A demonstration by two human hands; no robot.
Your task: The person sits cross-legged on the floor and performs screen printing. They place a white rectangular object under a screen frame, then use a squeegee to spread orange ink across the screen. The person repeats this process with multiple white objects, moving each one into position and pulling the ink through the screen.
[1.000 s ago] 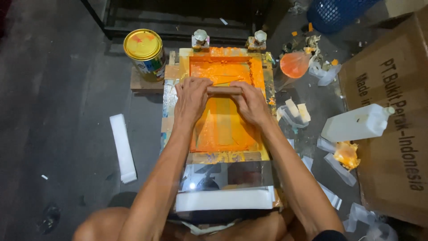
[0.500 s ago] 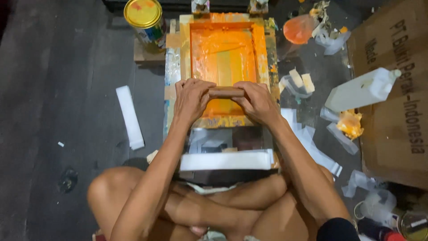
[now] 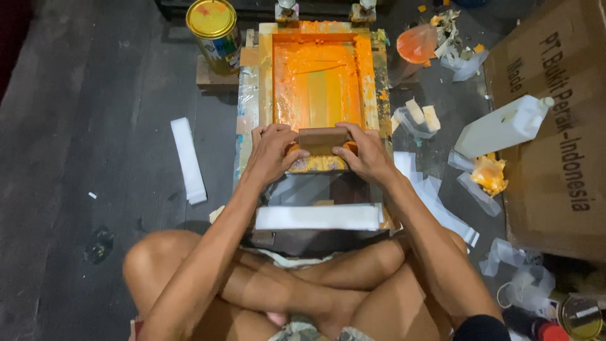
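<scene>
Lying farthest left on the dark floor [image 3: 95, 95] is a white strip [image 3: 188, 160], well apart from the work. Above it and to the right stands a paint can [image 3: 215, 31] with a yellow lid, on a small wooden block just beside the frame. Next comes the printing screen frame [image 3: 265, 69], smeared with orange ink [image 3: 319, 76] across its mesh. At the frame's near end the left hand [image 3: 273, 151] clasps the left end of a brown wooden squeegee [image 3: 322, 139], fingers curled over its top and thumb on the near side. The right hand [image 3: 365, 153] closes on the right end in the same way, so the squeegee sits crosswise between both hands, pressed on the screen's lower edge. Below the hands a stack of white sheets [image 3: 317, 217] lies across the board, near the person's crossed legs. Further right sit two pale blocks [image 3: 422, 113], a white plastic jug [image 3: 503, 126] on its side, an orange-stained rag [image 3: 490, 173], and a cardboard box [image 3: 555, 151] at the far right.
</scene>
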